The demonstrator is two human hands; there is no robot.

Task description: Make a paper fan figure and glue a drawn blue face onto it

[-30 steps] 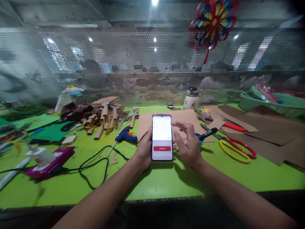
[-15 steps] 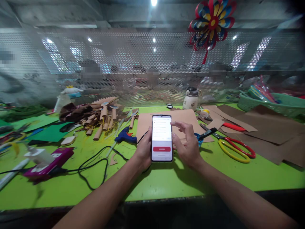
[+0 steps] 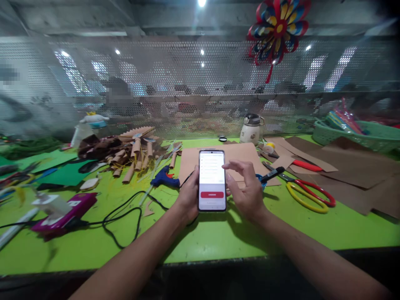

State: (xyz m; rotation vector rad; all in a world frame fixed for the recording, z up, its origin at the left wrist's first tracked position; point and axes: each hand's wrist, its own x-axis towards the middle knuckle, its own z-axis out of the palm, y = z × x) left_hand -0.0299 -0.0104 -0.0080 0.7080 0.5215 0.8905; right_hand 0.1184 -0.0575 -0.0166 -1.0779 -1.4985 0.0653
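Observation:
A smartphone stands upright in my left hand, its lit screen facing me with a white page and a red button. The fingers behind the phone are hidden. My right hand hovers at the phone's right edge, fingers bent and apart, with the index fingertip close to the screen; whether it touches I cannot tell. Behind the phone lies a sheet of brown kraft paper. A blue glue gun rests left of my left hand. Scissors with red and yellow handles and a black marker lie to the right.
On the left, a purple power strip trails a black cable. Beyond it are rolled brown paper tubes and green sheets. A cream bottle and a green basket stand at the back, before a perforated metal screen.
My right index fingertip has shifted slightly down along the phone's right edge. The left hand still holds the phone in nearly the same place.

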